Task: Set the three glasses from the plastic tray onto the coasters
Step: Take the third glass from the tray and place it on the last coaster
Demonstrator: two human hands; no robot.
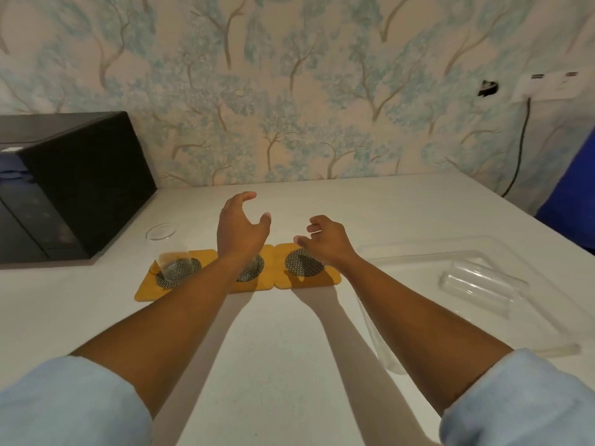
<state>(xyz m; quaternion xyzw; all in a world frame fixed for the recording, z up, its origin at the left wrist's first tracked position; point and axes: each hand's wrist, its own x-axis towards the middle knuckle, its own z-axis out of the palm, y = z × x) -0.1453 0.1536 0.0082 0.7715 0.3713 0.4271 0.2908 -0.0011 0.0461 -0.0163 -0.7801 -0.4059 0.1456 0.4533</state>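
Coasters [238, 270] lie in a row on the table [257, 349]. One glass [170, 252] stands upright on the leftmost; another glass [479, 289] lies in the plastic tray [418, 252] at right. Left hand [240, 230] and right hand [325, 241] hover spread and empty above the coasters.

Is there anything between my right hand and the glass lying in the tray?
Nothing visible. The right hand hovers open over the right coaster; the glass lies on its side in the plastic tray to the right, with only bare tabletop and tray rim between.
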